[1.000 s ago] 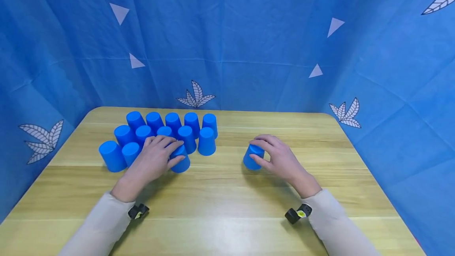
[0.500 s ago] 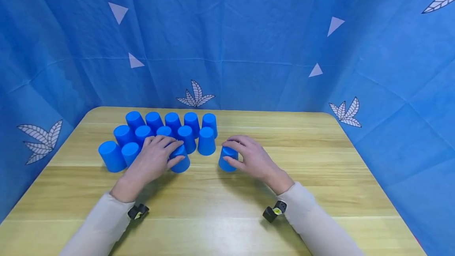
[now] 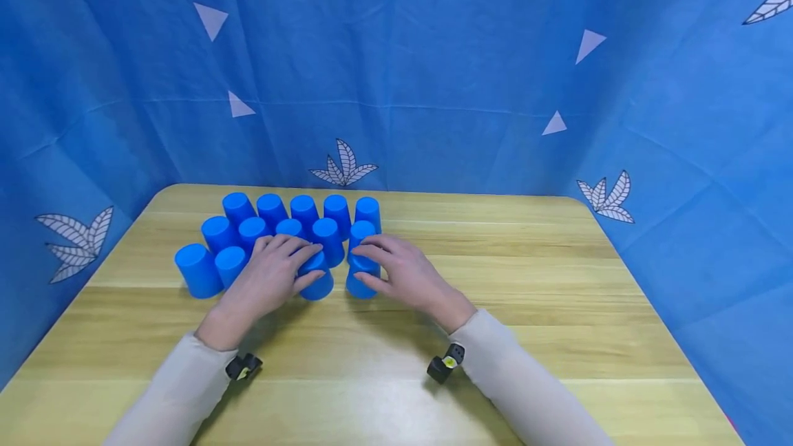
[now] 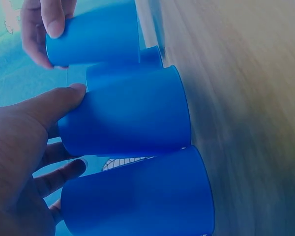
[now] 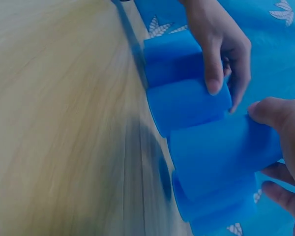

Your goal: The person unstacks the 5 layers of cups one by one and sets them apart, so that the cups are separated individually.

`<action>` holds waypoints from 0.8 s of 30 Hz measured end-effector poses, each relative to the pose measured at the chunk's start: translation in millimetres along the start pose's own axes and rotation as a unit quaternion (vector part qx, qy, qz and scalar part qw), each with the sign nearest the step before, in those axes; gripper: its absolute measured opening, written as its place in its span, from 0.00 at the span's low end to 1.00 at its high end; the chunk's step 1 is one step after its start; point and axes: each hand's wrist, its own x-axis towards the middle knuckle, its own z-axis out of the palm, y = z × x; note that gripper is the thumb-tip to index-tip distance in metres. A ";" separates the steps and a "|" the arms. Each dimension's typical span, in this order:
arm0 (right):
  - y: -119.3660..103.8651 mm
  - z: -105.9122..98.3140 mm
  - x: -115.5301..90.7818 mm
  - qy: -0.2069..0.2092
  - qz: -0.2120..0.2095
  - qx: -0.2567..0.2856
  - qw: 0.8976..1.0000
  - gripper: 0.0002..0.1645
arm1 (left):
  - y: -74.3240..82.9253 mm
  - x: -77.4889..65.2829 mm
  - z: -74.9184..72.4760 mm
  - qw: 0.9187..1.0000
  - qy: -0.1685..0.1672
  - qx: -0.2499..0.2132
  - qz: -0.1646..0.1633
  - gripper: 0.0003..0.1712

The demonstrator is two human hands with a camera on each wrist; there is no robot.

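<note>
My left hand [image 3: 272, 272] holds an upside-down blue cup [image 3: 319, 285] in the front row, thumb on the near side and fingers over the far side of its top. To its right, my right hand [image 3: 407, 272] grips another upside-down blue cup [image 3: 362, 285] between thumb and fingers. That cup stands just in front of a middle-row cup [image 3: 361, 232], with a small gap to the left hand's cup. In the left wrist view the left thumb presses the held cup [image 4: 128, 115]. The right wrist view shows the right hand's cup [image 5: 223, 155] close up. My left hand may hide part of the front row.
Several more inverted blue cups stand in rows at the left, including a back-row cup [image 3: 270, 210] and a front-left cup [image 3: 199, 272]. They are on a wooden table [image 3: 526, 253]. A blue patterned cloth [image 3: 434, 54] hangs behind and at the sides.
My right hand has moved left across the table with its cup, from well right of the rows to the front row's right end. My left hand has stayed on its cup.
</note>
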 end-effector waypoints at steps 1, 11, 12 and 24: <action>-0.8 0.9 2.1 -0.003 -0.003 -0.004 1.000 0.25 | 0.4 0.8 0.7 1.000 0.001 0.000 0.002 0.31; -6.5 12.9 14.3 -0.038 -0.005 -0.048 0.998 0.26 | 4.6 1.3 2.4 1.000 0.007 -0.001 0.005 0.30; -7.0 13.6 14.5 -0.042 -0.004 -0.052 0.998 0.26 | 5.1 1.2 2.1 1.000 0.009 -0.001 0.006 0.30; -3.2 8.8 4.1 -0.023 0.011 -0.044 0.999 0.29 | 7.3 4.1 0.3 1.000 -0.007 -0.001 -0.008 0.31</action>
